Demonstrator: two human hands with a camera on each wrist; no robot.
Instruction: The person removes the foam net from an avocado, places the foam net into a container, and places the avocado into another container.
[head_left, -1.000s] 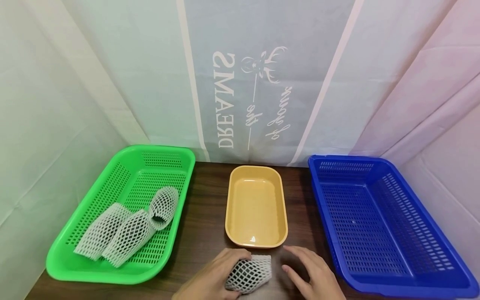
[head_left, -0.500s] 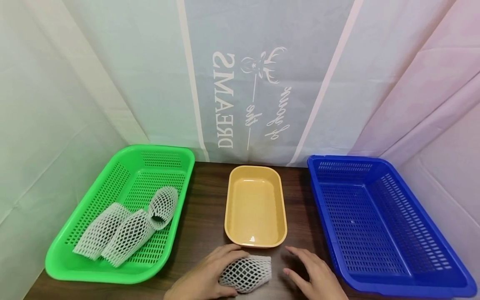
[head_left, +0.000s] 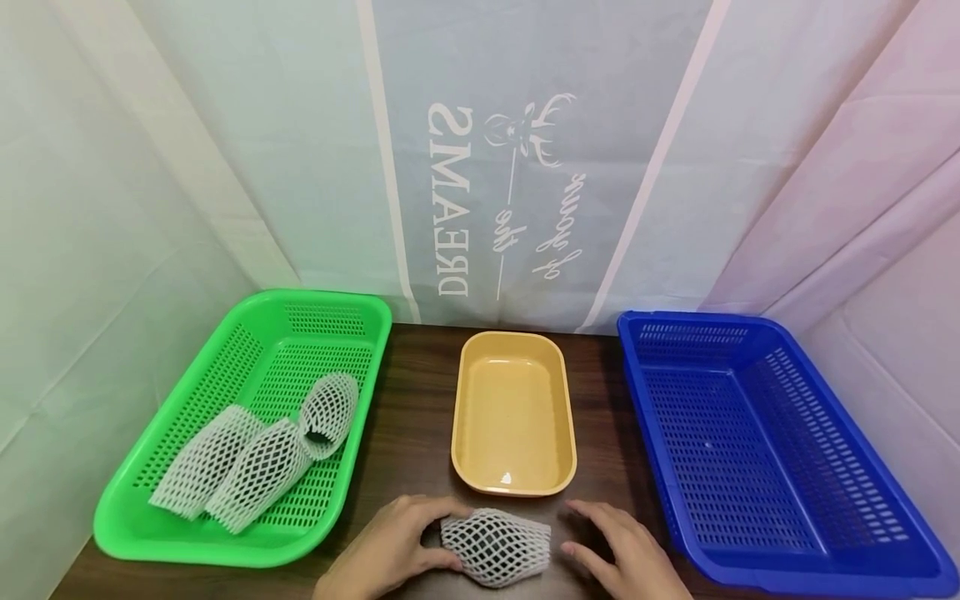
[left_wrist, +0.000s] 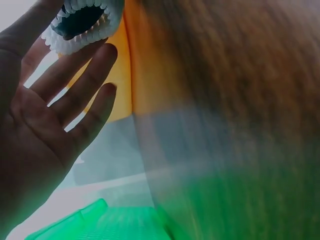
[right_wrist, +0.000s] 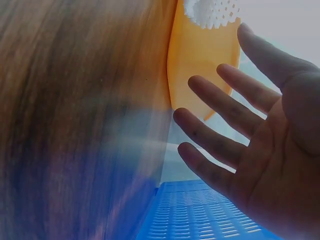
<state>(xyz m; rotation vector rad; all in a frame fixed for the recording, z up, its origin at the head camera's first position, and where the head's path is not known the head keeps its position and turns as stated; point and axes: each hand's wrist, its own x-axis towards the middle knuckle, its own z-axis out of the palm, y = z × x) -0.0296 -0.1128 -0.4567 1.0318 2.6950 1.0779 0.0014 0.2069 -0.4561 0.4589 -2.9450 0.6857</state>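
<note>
A white foam net sleeve [head_left: 497,547] with something dark inside lies on the table in front of the yellow tray [head_left: 457,433]. At its left end is my left hand [head_left: 393,542], thumb and forefinger spread to either side of the rim. The left wrist view looks into the sleeve's end [left_wrist: 82,25], where the dark content shows, with the fingers extended beside it. My right hand [head_left: 626,550] is just off the sleeve's right end, holding nothing; its fingers are spread apart in the right wrist view.
A green basket [head_left: 112,508] on the left holds three similar net sleeves [head_left: 258,471]. On the right stands a blue basket [head_left: 652,433] with slotted sides. A printed curtain [head_left: 517,208] hangs behind the table.
My left hand has loosened from around the net sleeve and drawn back to the left, uncovering more of it. The sleeve has turned slightly. My right hand has barely moved.
</note>
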